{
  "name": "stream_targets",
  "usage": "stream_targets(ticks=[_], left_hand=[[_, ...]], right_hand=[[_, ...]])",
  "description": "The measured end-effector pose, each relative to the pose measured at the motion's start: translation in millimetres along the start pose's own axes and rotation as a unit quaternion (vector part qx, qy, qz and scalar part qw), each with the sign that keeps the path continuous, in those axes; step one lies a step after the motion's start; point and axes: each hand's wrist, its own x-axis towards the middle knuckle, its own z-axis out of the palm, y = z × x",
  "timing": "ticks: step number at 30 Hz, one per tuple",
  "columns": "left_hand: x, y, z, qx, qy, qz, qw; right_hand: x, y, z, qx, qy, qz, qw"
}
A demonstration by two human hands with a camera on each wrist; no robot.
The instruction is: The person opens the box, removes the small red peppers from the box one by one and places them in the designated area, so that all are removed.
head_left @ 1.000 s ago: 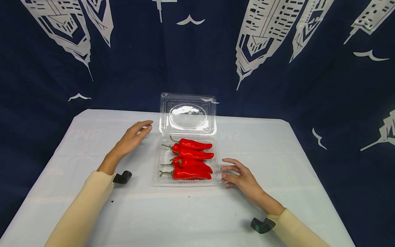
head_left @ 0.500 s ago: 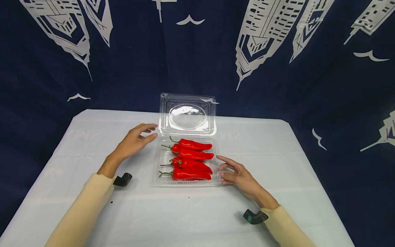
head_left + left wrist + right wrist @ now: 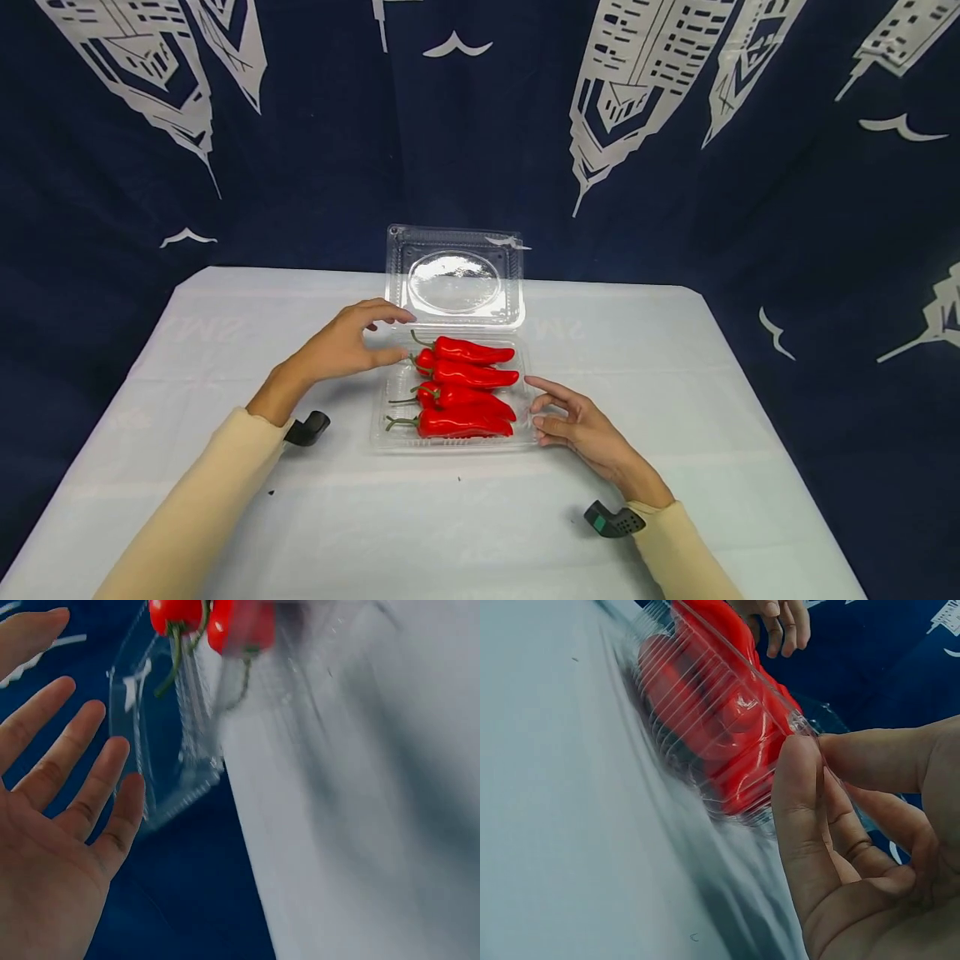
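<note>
A clear plastic clamshell container (image 3: 450,447) lies open on the white table, its lid (image 3: 456,283) tipped back at the far side. Several shiny red peppers (image 3: 467,422) with green stems fill the base, stems to the left. My left hand (image 3: 348,340) reaches over the container's far left corner, thumb near the stems and fingers in front of the lid. In the left wrist view that hand (image 3: 60,817) has its fingers spread, with nothing in them. At the right side my right hand (image 3: 870,840) pinches the container's rim between thumb and index finger in the right wrist view.
A dark blue curtain (image 3: 480,150) with white building prints hangs behind the table (image 3: 637,350). Small dark specks (image 3: 272,492) lie on the white cover toward the front. A black wrist camera (image 3: 307,428) sits below the left hand.
My left hand has moved right, from beside the container to over its far left corner. The right hand has shifted slightly left to the rim. Container and peppers stay in place.
</note>
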Motion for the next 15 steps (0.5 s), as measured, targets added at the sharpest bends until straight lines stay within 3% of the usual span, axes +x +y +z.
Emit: stream_targets(ticks=[7, 15], left_hand=[[24.8, 17.9, 3.2, 0.028, -0.072, 0.019, 0.9968], [51.1, 15.4, 14.0, -0.015, -0.128, 0.011, 0.9916]], right_hand=[[-0.2, -0.1, 0.0, -0.005, 0.001, -0.01, 0.9999], [0.2, 0.2, 1.1, -0.005, -0.002, -0.013, 0.9999]])
